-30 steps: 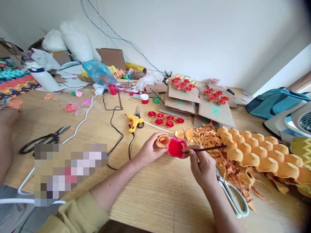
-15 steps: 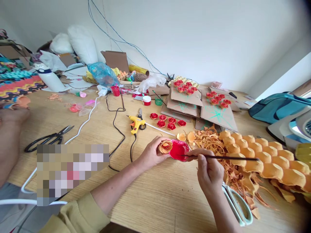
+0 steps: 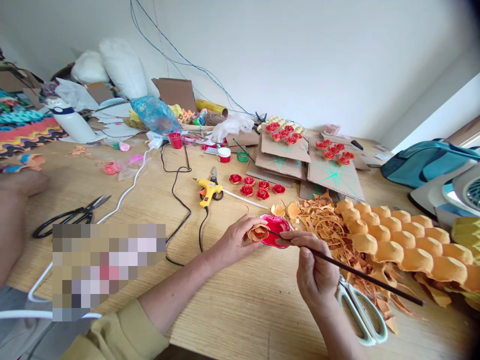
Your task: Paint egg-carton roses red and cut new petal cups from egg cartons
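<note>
Diagonally held paintbrush [image 3: 348,270], tip seemingly touching paper rose [image 3: 258,233], handle lower-right

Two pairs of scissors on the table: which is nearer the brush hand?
The white-handled scissors, just beside the right hand holding the brush. The black scissors lie far across the table, past the left hand.

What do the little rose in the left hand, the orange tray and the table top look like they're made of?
The rose in the left hand looks like matte orange moulded paper pulp, partly painted red, matching the cut scraps nearby. The orange tray looks like the same pulp: dull, fibrous, with rounded egg-carton cups. The table top looks like pale wood or wood-grain laminate, with fine parallel streaks; which one is unclear.
</note>
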{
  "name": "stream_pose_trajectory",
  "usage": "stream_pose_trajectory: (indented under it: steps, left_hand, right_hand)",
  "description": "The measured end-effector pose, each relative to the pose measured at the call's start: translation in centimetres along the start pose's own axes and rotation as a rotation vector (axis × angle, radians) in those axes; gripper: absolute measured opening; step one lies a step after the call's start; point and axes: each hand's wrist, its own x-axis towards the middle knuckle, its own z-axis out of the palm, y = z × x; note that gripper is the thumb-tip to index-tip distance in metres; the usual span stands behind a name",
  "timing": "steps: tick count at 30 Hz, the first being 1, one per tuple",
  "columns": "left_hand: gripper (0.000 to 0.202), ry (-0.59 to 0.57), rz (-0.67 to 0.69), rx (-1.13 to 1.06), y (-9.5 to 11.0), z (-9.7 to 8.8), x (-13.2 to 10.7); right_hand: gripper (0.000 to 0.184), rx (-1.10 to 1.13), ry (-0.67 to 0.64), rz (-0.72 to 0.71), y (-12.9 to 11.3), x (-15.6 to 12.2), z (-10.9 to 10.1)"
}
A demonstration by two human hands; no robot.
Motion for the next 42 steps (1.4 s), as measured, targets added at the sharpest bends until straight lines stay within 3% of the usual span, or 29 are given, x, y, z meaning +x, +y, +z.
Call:
stream_pose_trajectory:
  steps: [17, 26, 34, 42]
  left_hand:
    - [0.037, 0.014, 0.029, 0.033, 0.3, -0.2, 0.1]
    - [0.039, -0.031, 0.059, 0.057, 0.3, -0.1, 0.0]
    - [0.036, -0.005, 0.05, 0.059, 0.1, -0.1, -0.1]
    - [0.044, 0.038, 0.055, 0.081, 0.0, -0.4, 0.2]
  right_hand:
    - [0.018, 0.16, -0.024, -0.019, -0.1, -0.4, -0.7]
    - [0.02, 0.017, -0.11, -0.02, 0.1, -0.1, -0.5]
    - [0.018, 0.143, -0.084, 0.002, -0.1, -0.2, -1.1]
    - [0.018, -0.097, -0.081, 0.061, 0.3, 0.5, -1.5]
